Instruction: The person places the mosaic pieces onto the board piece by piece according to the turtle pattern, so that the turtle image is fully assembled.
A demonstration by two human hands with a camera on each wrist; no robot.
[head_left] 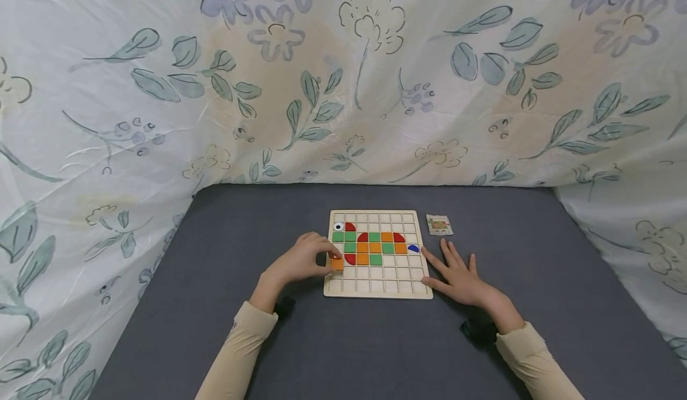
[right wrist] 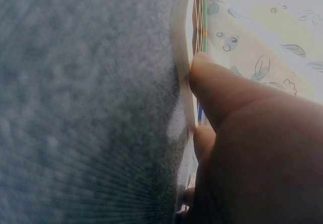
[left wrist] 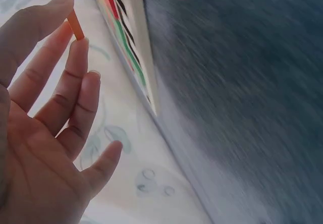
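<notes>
A pale wooden grid board [head_left: 383, 290] lies on the table, with red, green and orange tiles [head_left: 376, 248] set in several of its squares. A white tile with a black-and-blue dot [head_left: 338, 226] is at its upper left, and a blue half-round tile [head_left: 412, 249] near its right edge. My left hand [head_left: 303, 261] pinches a thin orange square tile [left wrist: 75, 24] between thumb and fingertips, over the board's left side. With fingers spread, my right hand [head_left: 463, 279] touches the board's right edge. In the right wrist view, its thumb [right wrist: 217, 82] presses against the rim.
A small printed card [head_left: 439, 225] lies beyond my right hand, beside the board's upper right corner. The dark grey table [head_left: 370, 346] runs back to a white floral cloth [head_left: 322, 108], which also hangs along both sides.
</notes>
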